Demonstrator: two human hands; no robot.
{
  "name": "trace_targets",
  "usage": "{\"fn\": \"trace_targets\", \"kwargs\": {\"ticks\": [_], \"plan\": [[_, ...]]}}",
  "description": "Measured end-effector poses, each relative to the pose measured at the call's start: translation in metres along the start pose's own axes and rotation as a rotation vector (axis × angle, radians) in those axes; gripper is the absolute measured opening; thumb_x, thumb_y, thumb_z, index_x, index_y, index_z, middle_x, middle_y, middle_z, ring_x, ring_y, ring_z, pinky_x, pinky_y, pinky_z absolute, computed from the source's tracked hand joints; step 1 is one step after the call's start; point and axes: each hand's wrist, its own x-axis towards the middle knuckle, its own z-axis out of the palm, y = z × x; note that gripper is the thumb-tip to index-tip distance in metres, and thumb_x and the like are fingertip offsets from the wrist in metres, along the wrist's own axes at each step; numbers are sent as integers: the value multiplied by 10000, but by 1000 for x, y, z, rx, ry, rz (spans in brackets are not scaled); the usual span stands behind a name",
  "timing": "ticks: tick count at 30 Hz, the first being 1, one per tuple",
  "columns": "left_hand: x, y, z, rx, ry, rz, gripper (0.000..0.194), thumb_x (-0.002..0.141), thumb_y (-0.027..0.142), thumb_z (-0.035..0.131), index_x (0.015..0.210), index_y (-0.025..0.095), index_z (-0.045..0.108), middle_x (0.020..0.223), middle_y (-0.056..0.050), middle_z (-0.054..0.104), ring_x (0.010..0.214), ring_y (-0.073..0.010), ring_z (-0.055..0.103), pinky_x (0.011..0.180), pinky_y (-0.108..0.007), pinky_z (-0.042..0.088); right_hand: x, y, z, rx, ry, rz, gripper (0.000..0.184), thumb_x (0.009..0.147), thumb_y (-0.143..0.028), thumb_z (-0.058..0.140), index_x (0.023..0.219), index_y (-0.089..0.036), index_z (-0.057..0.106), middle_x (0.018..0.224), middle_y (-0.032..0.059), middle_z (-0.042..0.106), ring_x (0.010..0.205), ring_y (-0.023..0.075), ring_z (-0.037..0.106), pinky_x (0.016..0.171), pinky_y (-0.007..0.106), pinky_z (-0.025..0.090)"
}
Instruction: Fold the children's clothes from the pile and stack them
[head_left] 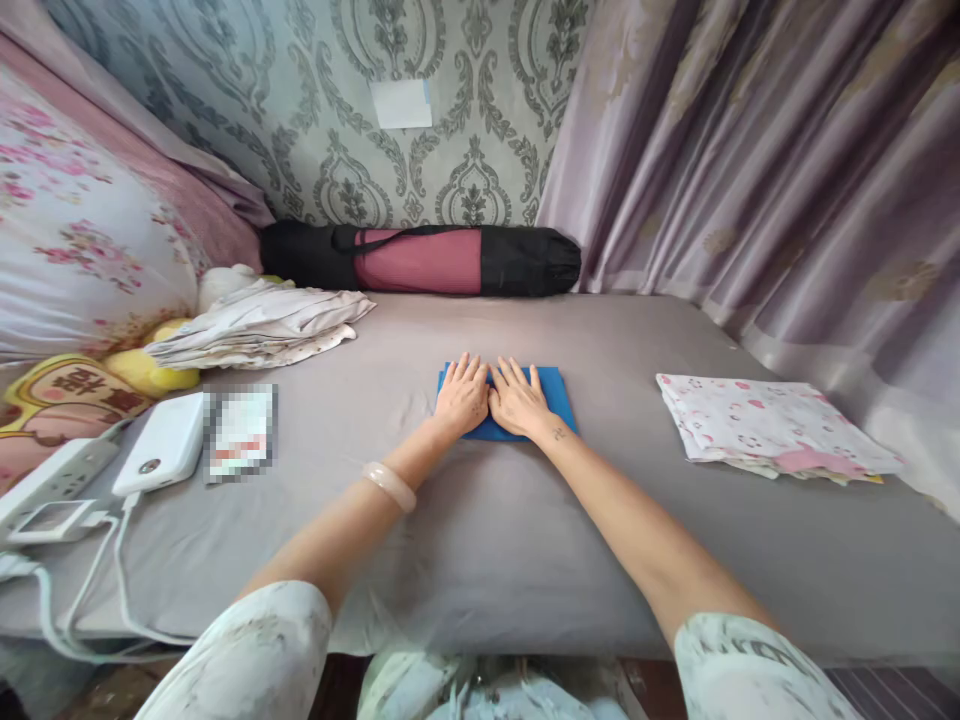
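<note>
A folded blue cloth (553, 388) lies flat in the middle of the grey bed sheet (480, 520). My left hand (461, 393) rests palm down on its left half, fingers stretched out. My right hand (517, 397) lies flat beside it on the right half, fingers spread, thumbs nearly touching. Neither hand grips anything. A pale bangle (390, 486) sits on my left wrist.
A stack of folded white-and-pink patterned cloths (772, 425) lies at the right. A heap of pale cloth (262, 325) lies at the back left, a black-and-pink roll bag (420, 258) against the wall. A white power bank (161, 445), cables and a power strip (52, 480) sit at the left.
</note>
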Motion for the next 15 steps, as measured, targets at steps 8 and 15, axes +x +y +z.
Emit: {"fn": "trace_targets", "kwargs": {"ticks": [8, 15], "plan": [[2, 3, 12, 113, -112, -41, 544, 992, 363, 215, 1460, 155, 401, 1529, -89, 380, 1454, -271, 235, 1186, -485, 171, -2, 8, 14, 4, -32, 12, 560, 966, -304, 263, 1497, -145, 341, 1576, 87, 274, 1455, 258, 197, 1172, 534, 116], [3, 4, 7, 107, -157, -56, 543, 991, 373, 229, 1467, 157, 377, 1546, -90, 348, 1456, -271, 228, 1181, -493, 174, -2, 9, 11, 40, -51, 6, 560, 967, -304, 261, 1496, -137, 342, 1576, 92, 274, 1456, 251, 200, 1176, 517, 118]]}}
